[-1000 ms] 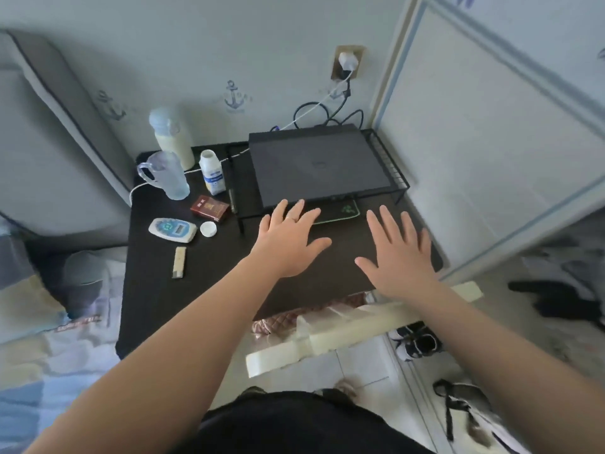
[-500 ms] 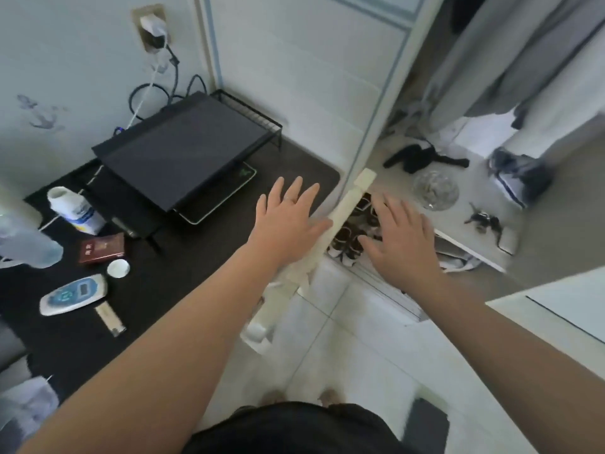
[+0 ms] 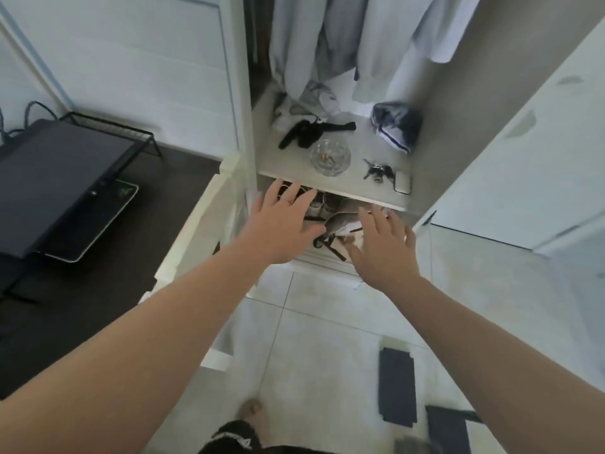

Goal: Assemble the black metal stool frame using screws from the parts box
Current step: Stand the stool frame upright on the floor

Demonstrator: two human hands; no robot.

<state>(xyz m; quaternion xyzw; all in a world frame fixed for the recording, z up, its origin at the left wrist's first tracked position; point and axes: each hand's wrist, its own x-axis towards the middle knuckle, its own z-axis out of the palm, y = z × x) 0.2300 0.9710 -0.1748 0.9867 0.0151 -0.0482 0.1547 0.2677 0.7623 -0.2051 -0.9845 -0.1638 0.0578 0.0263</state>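
Left hand (image 3: 281, 224) and right hand (image 3: 381, 253) both released, fingers spread, holding nothing, stretched toward open wardrobe. Fingertips over shoes (image 3: 322, 204) in lower compartment, under shelf (image 3: 343, 188). Shelf carries glass ashtray (image 3: 330, 157), keys (image 3: 376, 172). Two dark flat panels (image 3: 396, 386) lie on floor tile beside right forearm; cannot tell if stool frame pieces. Laptop (image 3: 59, 178) on black table (image 3: 98, 290), far left.

Wardrobe shelf (image 3: 288, 163), far centre: glass ashtray (image 3: 330, 157), keys (image 3: 378, 172) just right of it, black strap (image 3: 311, 132) behind. Pale clothes (image 3: 327, 44) hang above. Left: laptop (image 3: 49, 178) on wire stand (image 3: 131, 134), dark tabletop (image 3: 98, 290).
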